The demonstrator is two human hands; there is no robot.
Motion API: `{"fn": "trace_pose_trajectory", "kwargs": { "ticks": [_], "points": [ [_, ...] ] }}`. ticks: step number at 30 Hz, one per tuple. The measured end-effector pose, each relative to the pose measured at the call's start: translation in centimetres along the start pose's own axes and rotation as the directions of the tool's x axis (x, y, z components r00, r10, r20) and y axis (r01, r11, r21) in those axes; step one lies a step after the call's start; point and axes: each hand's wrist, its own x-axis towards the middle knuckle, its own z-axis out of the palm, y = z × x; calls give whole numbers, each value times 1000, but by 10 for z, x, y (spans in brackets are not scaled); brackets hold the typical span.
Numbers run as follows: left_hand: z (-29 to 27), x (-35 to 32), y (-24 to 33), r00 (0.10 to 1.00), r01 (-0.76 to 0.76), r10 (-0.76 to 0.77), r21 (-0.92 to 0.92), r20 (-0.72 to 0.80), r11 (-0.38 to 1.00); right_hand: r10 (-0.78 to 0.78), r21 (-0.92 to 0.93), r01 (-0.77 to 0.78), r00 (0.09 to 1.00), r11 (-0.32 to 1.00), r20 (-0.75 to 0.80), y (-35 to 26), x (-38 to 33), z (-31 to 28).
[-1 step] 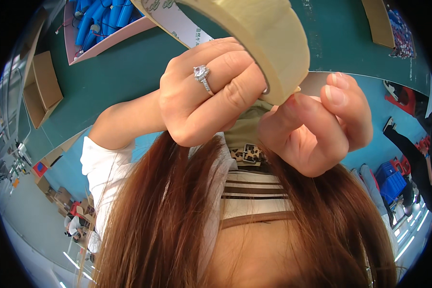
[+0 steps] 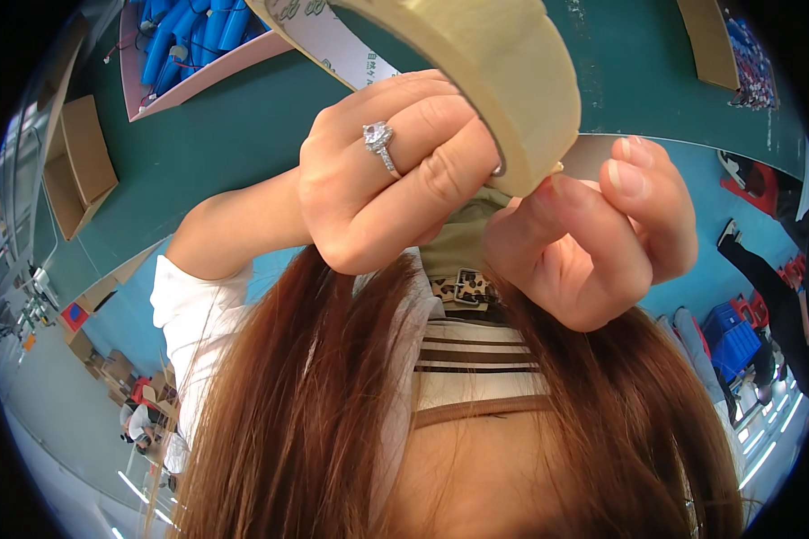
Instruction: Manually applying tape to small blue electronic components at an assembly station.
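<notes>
A wide roll of pale yellow masking tape (image 2: 512, 81) is held up close at the top of the view, and a printed inner face shows through its ring. My left hand (image 2: 395, 171), with a ring on one finger, is closed around the near side of the roll, fingers hooked into its core. At the roll's lower edge, my right hand (image 2: 593, 234) is curled with thumb and index fingertip pinched together against the tape. A tiny raised bit of tape shows beside that pinch. The thumb's tip is partly hidden.
A pink box (image 2: 198, 79) of blue cylindrical packs with wires stands on the green table (image 2: 216, 135) at upper left. An open cardboard box (image 2: 79, 166) sits at the left edge. At upper right are another carton (image 2: 706, 40) and bundled wires (image 2: 751, 63). A blue crate (image 2: 731, 341) stands beyond.
</notes>
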Motion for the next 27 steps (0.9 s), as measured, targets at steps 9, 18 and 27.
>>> {"fn": "trace_pose_trajectory", "kwargs": {
  "ticks": [9,18,27],
  "points": [
    [2,0,1,1000,-5,4,-20,-30,1000,-206,-63,208,978,976,27,12,1,-7],
    [2,1,1,1000,0,-1,-40,-22,999,-197,-120,204,978,972,65,9,1,-9],
    [0,2,1,1000,-9,9,0,-18,1000,-121,-124,128,991,984,60,5,1,-8]
  ]
}}
